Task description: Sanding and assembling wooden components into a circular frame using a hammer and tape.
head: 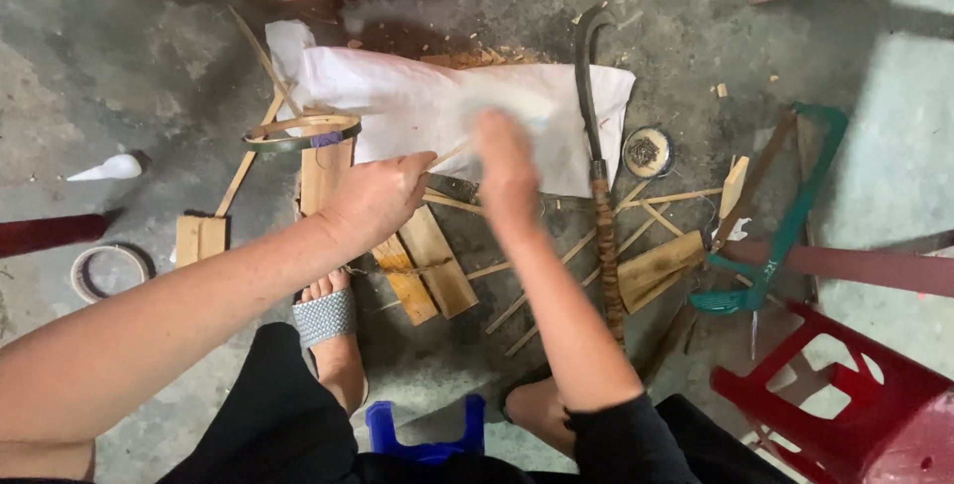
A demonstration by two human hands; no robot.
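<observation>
Nearest us stand a blue stool [427, 436] and, to the right, a red stool [855, 414]. Our left hand [378, 196] has its grip clamped on a thin bamboo strip [449, 155] that points up and right, toward our right hand [507, 161]; that hand is blurred, so we cannot tell its grip. Wooden slats [425, 267] and a curved knife [596, 156] lie around them. Beyond lies a white sack [417, 106] on the concrete floor [119, 77].

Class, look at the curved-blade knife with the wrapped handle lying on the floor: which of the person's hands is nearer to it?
Right. The right hand is just left of the knife; the left hand is farther left, beyond the right hand.
</observation>
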